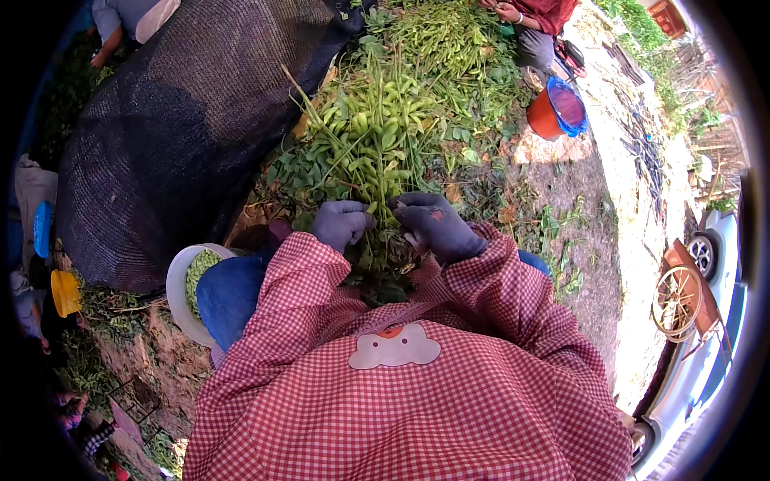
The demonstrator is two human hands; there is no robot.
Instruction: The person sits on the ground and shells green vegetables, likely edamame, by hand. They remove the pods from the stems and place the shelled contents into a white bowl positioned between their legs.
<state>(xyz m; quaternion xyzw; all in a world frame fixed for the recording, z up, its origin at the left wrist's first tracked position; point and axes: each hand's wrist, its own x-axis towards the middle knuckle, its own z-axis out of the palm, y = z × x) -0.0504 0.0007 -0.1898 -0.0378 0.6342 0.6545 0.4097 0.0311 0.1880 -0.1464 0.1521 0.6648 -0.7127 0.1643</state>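
Between my knees stands a bundle of green bean plants (385, 138), thick with plump pods, its stalks running down toward my lap. My left hand (343, 223), in a grey glove, pinches a single green pod (372, 208) at the left side of the stalks. On the other side, my gloved right hand (439, 225) is curled with its fingertips against the stalks and pods; foliage partly hides what they grip. The right glove has a worn patch on its back. Beside my left knee, a white bucket (178, 294) holds shelled green beans or small pods (201, 273).
Black shade netting (162, 138) covers a large mound at left. More bean plants (451, 42) lie heaped ahead. An orange bucket (544, 114) with a blue liner stands front right, near another person (538, 30). A yellow bucket (65, 293) is at left; a car (692, 397) is at right.
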